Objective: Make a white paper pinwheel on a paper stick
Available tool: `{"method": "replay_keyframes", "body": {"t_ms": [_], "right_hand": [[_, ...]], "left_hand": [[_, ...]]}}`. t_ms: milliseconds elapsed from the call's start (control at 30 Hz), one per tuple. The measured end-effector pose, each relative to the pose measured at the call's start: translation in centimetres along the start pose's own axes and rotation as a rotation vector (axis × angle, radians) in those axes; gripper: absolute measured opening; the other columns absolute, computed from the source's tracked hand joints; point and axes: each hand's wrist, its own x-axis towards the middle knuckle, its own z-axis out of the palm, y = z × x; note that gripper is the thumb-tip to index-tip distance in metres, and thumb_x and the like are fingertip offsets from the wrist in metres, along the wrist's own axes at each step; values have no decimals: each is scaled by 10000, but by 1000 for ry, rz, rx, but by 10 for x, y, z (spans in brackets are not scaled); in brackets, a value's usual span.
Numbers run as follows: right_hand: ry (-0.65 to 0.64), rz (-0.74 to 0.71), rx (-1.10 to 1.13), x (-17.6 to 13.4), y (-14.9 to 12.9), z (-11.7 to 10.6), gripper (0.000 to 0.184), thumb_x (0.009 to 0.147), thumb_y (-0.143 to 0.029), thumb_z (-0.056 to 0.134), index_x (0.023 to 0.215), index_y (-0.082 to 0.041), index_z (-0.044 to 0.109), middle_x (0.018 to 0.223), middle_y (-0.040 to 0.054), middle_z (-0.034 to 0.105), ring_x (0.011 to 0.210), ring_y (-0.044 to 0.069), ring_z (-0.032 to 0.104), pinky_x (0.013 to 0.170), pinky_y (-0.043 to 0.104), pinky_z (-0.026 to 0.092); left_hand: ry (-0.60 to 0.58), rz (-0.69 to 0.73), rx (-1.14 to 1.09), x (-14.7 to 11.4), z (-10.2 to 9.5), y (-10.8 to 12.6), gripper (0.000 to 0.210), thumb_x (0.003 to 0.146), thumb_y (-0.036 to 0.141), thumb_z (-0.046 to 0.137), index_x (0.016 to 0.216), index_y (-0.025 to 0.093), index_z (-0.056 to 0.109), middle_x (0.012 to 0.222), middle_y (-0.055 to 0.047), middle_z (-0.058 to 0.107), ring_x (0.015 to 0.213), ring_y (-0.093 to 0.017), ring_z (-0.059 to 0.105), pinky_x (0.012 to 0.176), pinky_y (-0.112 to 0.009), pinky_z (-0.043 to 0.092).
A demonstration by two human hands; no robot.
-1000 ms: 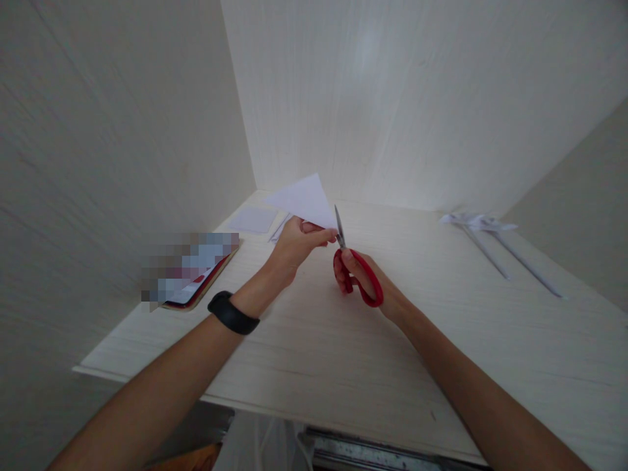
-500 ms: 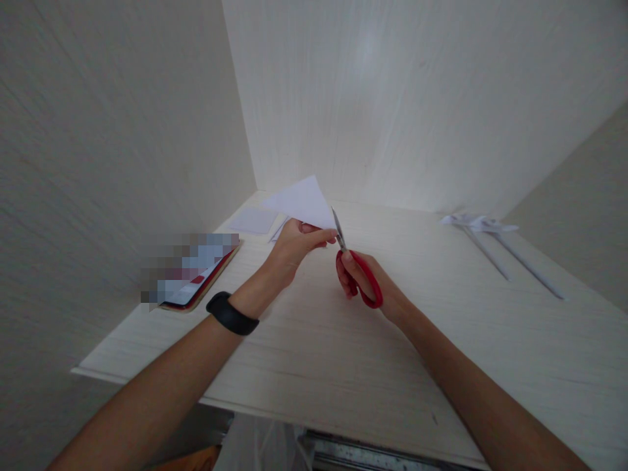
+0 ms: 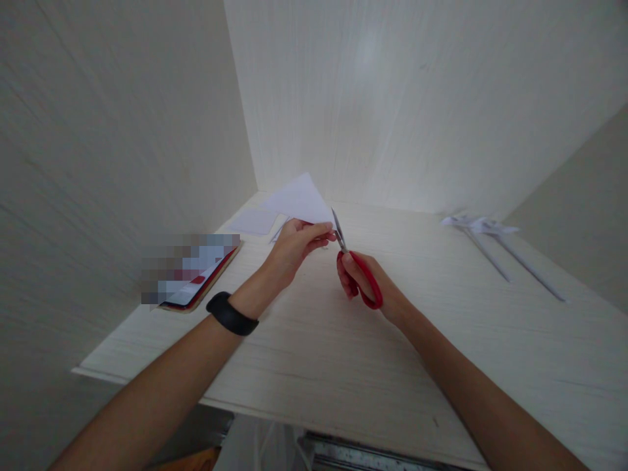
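Observation:
My left hand pinches the near edge of a white sheet of paper, which rises to a point at the back. A black band sits on that wrist. In my right hand is a pair of scissors with red handles, thumb and fingers in the loops. The metal blades point up and away, right at the paper's right corner beside my left fingertips. Whether the paper lies between the blades I cannot tell. Flat on the surface behind my left hand is another piece of white paper.
A phone, its screen partly blurred, leans against the left wall. Two white paper sticks with folded paper tops lie at the right. Pale walls enclose the white tabletop at left, back and right. Its front edge runs below my forearms.
The held paper has tilted slightly left and its peak has dropped a little. My left fingers have shifted slightly. The scissors stay almost in place.

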Motion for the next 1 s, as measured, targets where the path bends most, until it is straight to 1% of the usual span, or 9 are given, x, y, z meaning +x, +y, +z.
{"method": "replay_keyframes", "body": {"t_ms": [300, 567, 800, 1000], "right_hand": [[-20, -1, 25, -2, -2, -2, 559, 866, -708, 387, 646, -198, 445, 510, -20, 489, 445, 99, 458, 473, 239, 364], [-60, 5, 72, -3, -6, -4, 556, 852, -716, 409, 660, -195, 437, 543, -19, 485, 467, 99, 452, 475, 242, 360], [-46, -2, 61, 0, 0, -4, 529, 866, -689, 423, 672, -197, 437, 561, -17, 488, 496, 103, 443, 505, 244, 377], [-38, 12, 81, -3, -4, -2, 535, 876, -692, 393, 676, -197, 428, 571, -19, 481, 486, 95, 423, 500, 244, 375]], "left_hand": [[-18, -22, -8, 1, -1, 1, 126, 683, 239, 723, 657, 120, 691, 669, -23, 679, 645, -97, 608, 683, -226, 469], [-11, -37, 47, 1, -2, 1, 134, 655, 230, 739, 622, 110, 690, 608, -18, 669, 593, -90, 589, 650, -223, 459], [-14, -33, 96, 1, 1, 0, 147, 655, 257, 755, 627, 128, 688, 617, -10, 677, 597, -91, 592, 654, -227, 460], [-27, -33, 111, 0, 2, 0, 149, 663, 260, 751, 621, 130, 692, 614, -16, 679, 599, -95, 594, 664, -234, 464]]}}
